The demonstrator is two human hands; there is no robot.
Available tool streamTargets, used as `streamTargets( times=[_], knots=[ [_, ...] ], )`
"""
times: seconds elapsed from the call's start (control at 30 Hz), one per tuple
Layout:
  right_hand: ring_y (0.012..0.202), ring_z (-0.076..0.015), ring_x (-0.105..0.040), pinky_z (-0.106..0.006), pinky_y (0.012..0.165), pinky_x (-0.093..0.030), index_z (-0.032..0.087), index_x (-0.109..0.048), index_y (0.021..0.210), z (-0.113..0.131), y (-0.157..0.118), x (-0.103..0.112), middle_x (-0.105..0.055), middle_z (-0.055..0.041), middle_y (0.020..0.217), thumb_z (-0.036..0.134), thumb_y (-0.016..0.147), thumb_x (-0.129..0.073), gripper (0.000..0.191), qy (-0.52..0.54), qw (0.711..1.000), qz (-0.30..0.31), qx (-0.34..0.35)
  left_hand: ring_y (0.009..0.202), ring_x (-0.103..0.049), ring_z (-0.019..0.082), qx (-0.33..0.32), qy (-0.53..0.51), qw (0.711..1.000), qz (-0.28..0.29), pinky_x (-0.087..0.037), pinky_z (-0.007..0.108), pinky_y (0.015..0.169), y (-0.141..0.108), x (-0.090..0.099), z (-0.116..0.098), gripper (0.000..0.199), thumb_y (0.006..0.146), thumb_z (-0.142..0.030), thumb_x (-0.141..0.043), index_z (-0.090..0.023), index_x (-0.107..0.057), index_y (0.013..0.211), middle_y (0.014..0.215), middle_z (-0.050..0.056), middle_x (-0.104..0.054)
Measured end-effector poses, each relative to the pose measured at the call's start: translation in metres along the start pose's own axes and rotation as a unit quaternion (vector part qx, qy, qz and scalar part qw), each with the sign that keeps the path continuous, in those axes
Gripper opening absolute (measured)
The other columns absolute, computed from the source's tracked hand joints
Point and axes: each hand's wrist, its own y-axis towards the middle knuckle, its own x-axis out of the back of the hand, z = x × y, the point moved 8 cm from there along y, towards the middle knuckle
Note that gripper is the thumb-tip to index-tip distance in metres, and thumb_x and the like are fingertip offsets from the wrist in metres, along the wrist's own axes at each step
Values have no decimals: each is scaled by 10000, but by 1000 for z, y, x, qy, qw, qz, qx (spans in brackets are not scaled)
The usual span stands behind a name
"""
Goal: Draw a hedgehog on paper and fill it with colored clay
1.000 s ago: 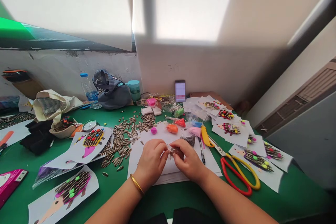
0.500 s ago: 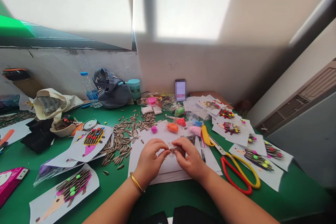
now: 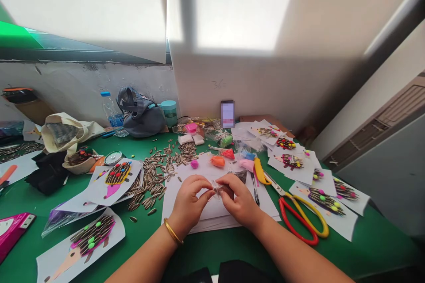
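A small clear plastic packet pinched between both hands just above the stack of white paper, with something brown inside (too small and too covered by fingers to tell what). Left hand closed narrow, thumb and fingertips on the packet's left end. Right hand equally narrow, fingers curled over the packet's right end, the two hands almost meeting. A gold bangle around the left wrist.

Lying on the far part of the stack, a magenta clay ball and a lump of orange clay. Just past the stack's far right corner, a red clay lump and a pink clay lump. Along the stack's right edge, a black pen, then, further right, scissors with red and yellow handles. Right of the scissors, paper hedgehogs with sunflower-seed spines and coloured clay dots.

Left of the stack, a loose heap of sunflower seeds on the green tabletop, partly under a paper hedgehog. Well beyond the stack, against the wall, a phone with a blurred screen and a grey bag.
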Motion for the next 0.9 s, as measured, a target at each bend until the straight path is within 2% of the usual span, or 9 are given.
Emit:
streamTargets(
  times=[0.23,0.37,0.53,0.6,0.73,0.9],
  knots=[
    [720,-152,-509,-286,637,-453,239,-580,1091,-3,0,1,-568,-38,954,106,821,-525,306,-7,1000,-2,-2,836,-587,190,12,14,1000,-9,-474,327,776,0,3,1,147,849,-313,-676,-206,-598,787,833,25,-634],
    [779,-167,-540,-288,656,-461,242,-586,1097,-5,0,3,-585,-44,986,116,828,-526,303,-8,1000,-12,-15,865,-590,192,15,31,999,-4,-460,327,803,1,5,2,141,921,-321,-571,-215,-638,855,873,35,-653],
    [874,-184,-569,-299,724,-481,245,-594,1087,-9,0,5,-600,-43,1007,151,859,-529,256,-6,999,-22,-25,756,-551,179,25,65,997,12,-443,312,723,3,4,4,292,968,-343,-464,-203,-576,737,761,23,-603],
    [901,-187,-573,-307,754,-485,245,-595,1091,-10,1,7,-603,-45,1020,154,863,-528,255,-11,999,-27,-24,763,-553,179,29,63,998,6,-450,313,725,3,4,6,257,948,-351,-510,-204,-577,749,766,20,-603],
    [929,-190,-580,-321,799,-488,242,-599,1097,-12,1,9,-609,-47,1029,146,860,-522,266,-16,999,-32,-26,889,-595,188,21,31,999,-2,-483,332,818,4,3,9,97,910,-289,-588,-216,-650,896,901,36,-653],
    [953,-194,-587,-332,831,-495,241,-600,1099,-12,2,9,-619,-48,1040,142,851,-524,278,-18,999,-32,-23,918,-618,191,3,19,1000,-10,-510,343,833,2,2,7,114,901,-235,-597,-236,-697,956,944,46,-675]
  ],
)
